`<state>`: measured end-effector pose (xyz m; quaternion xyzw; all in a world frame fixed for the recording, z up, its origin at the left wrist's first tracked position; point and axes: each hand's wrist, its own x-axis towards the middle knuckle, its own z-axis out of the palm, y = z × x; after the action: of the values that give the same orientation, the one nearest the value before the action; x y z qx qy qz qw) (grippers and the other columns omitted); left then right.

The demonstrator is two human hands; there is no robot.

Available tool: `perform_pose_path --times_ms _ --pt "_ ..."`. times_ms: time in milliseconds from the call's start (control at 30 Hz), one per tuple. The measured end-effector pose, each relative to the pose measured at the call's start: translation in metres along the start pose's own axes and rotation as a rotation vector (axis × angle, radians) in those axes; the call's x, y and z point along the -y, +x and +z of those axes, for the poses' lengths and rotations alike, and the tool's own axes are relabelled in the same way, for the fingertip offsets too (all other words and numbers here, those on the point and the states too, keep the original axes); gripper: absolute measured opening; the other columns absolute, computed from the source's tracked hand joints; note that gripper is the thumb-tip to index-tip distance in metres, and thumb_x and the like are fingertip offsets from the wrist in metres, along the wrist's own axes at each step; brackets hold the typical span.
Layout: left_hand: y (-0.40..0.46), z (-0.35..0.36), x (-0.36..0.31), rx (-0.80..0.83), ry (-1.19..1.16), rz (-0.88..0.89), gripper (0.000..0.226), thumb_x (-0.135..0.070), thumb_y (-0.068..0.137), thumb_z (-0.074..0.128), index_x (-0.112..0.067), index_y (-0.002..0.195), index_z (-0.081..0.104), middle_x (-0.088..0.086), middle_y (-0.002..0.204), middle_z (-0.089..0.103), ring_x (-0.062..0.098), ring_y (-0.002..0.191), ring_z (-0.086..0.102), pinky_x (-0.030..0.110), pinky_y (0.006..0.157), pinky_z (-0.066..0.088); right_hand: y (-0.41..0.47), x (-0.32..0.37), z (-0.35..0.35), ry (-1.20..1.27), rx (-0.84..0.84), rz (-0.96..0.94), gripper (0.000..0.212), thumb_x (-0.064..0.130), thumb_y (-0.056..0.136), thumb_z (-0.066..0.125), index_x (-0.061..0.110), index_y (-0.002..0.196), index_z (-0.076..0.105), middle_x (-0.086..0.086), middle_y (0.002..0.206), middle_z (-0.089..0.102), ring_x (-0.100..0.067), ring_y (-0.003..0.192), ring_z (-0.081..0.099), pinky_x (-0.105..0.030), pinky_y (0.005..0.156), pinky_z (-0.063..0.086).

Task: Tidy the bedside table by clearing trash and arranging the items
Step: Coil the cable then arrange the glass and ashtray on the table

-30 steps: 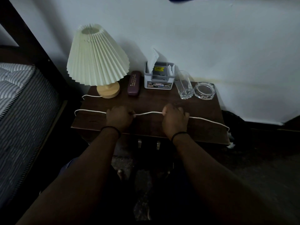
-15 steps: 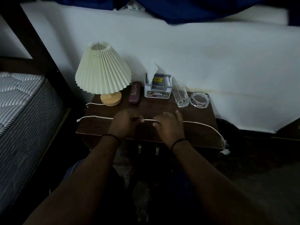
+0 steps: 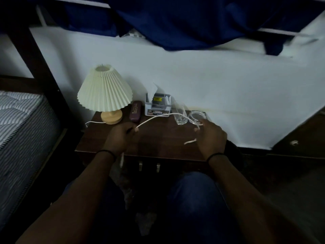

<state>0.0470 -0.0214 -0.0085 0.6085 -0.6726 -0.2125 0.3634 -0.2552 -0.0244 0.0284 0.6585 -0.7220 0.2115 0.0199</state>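
On the far left, a mattress [image 3: 19, 118] with a quilted, striped cover lies in a dark bed frame. Next to it stands the bedside table [image 3: 161, 138], with a dark wooden top. At its back left corner is the lamp [image 3: 105, 92], which has a pleated cream shade shaped like a cone and a round base of light wood. Just right of the base lies a dark purple case [image 3: 135, 111], long and rounded; it has small gold writing that is too small to read. Then comes a grey organizer box [image 3: 157, 105] holding a white tissue and a yellow label; the print on its front is blurred. A clear square drinking glass [image 3: 179, 114] and a round glass ashtray [image 3: 197, 117] follow.

The left hand [image 3: 119, 138] has curled fingers that pinch the white cord [image 3: 154, 118] above the table. The cord rises in an arc to the right hand [image 3: 211, 136], whose fingers curl around it near the ashtray; a loose end sticks out beside the palm. Both wrists carry a thin black band.
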Motion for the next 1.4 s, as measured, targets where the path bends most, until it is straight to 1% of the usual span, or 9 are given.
perform_pose_path --times_ms 200,367,533,733,933,1033,1100,1200,1400 --pt "-0.014 0.011 -0.043 -0.079 -0.243 0.101 0.011 -0.014 0.094 0.063 -0.016 0.083 0.064 -0.007 0.077 0.064 0.009 0.077 0.059 0.025 0.074 0.045 -0.022 0.054 -0.016 0.293 0.022 -0.427 0.059 0.030 0.083 0.072 0.018 0.138 0.055 -0.005 0.137 0.059 -0.021 0.128 0.053 -0.029 0.109 0.036" --pt "-0.026 -0.013 -0.070 -0.032 -0.420 0.124 0.016 -0.015 0.094 0.063 -0.013 0.081 0.070 -0.009 0.069 0.063 -0.004 0.063 0.054 0.012 0.062 0.043 -0.022 0.080 -0.042 0.553 0.191 -0.413 0.016 0.029 0.095 0.057 0.028 0.102 0.071 0.007 0.081 0.072 -0.010 0.076 0.068 -0.037 0.079 0.055" --pt "-0.046 -0.045 -0.096 0.339 -0.739 -0.141 0.032 -0.038 0.095 0.055 -0.016 0.076 0.068 -0.005 0.051 0.029 0.007 0.038 0.018 0.014 0.040 0.013 -0.007 0.071 -0.087 0.593 -0.012 -0.441 0.012 0.037 0.089 0.064 0.030 0.090 0.074 0.019 0.080 0.071 0.005 0.077 0.065 -0.018 0.071 0.049" --pt "-0.062 -0.071 -0.160 0.657 -1.245 -0.018 0.018 -0.027 0.093 0.056 -0.010 0.095 0.063 -0.001 0.057 0.038 0.005 0.039 0.028 0.016 0.037 0.024 -0.019 0.057 -0.114 0.646 -0.022 -0.373 0.017 0.030 0.093 0.062 0.024 0.098 0.077 0.022 0.080 0.070 0.009 0.078 0.064 -0.015 0.075 0.048" --pt "-0.063 -0.068 -0.204 0.408 -1.584 0.141 0.036 -0.027 0.095 0.052 -0.016 0.126 0.064 -0.002 0.075 0.064 0.008 0.053 0.054 0.024 0.050 0.047 -0.046 0.048 -0.113 0.648 0.077 -0.316 0.025 0.036 0.099 0.051 0.022 0.104 0.071 0.002 0.075 0.070 0.000 0.059 0.056 -0.029 0.067 0.050" --pt "-0.061 -0.068 -0.212 0.317 -1.725 0.193 0.043 -0.034 0.097 0.046 -0.025 0.137 0.055 0.005 0.115 0.072 0.015 0.094 0.071 0.030 0.079 0.058 -0.061 0.039 -0.106 0.624 0.197 -0.295 0.022 0.033 0.100 0.049 0.021 0.098 0.068 0.002 0.072 0.070 -0.003 0.049 0.055 -0.029 0.061 0.051" --pt "-0.058 -0.068 -0.211 0.226 -1.759 0.220 0.047 -0.036 0.098 0.043 -0.031 0.144 0.044 0.009 0.140 0.058 0.022 0.125 0.059 0.034 0.098 0.053 -0.073 0.034 -0.101 0.676 0.253 -0.270 0.013 0.028 0.100 0.050 0.024 0.095 0.061 -0.001 0.070 0.070 -0.007 0.047 0.055 -0.025 0.054 0.048" --pt "-0.054 -0.062 -0.204 0.045 -1.716 0.209 0.045 -0.036 0.102 0.038 -0.038 0.147 0.037 0.005 0.148 0.050 0.021 0.135 0.050 0.036 0.107 0.045 -0.086 0.042 -0.099 0.797 0.368 -0.245 0.011 0.022 0.096 0.057 0.025 0.090 0.049 -0.006 0.068 0.072 -0.011 0.044 0.054 -0.022 0.046 0.045" --pt "-0.052 -0.053 -0.176 -0.262 -1.284 0.145 0.044 -0.030 0.105 0.040 -0.038 0.148 0.035 -0.001 0.150 0.048 0.012 0.136 0.048 0.039 0.116 0.034 -0.089 0.060 -0.116 0.895 0.465 -0.385 0.014 0.018 0.082 0.074 0.023 0.093 0.068 -0.003 0.074 0.072 -0.002 0.056 0.054 -0.014 0.056 0.045"
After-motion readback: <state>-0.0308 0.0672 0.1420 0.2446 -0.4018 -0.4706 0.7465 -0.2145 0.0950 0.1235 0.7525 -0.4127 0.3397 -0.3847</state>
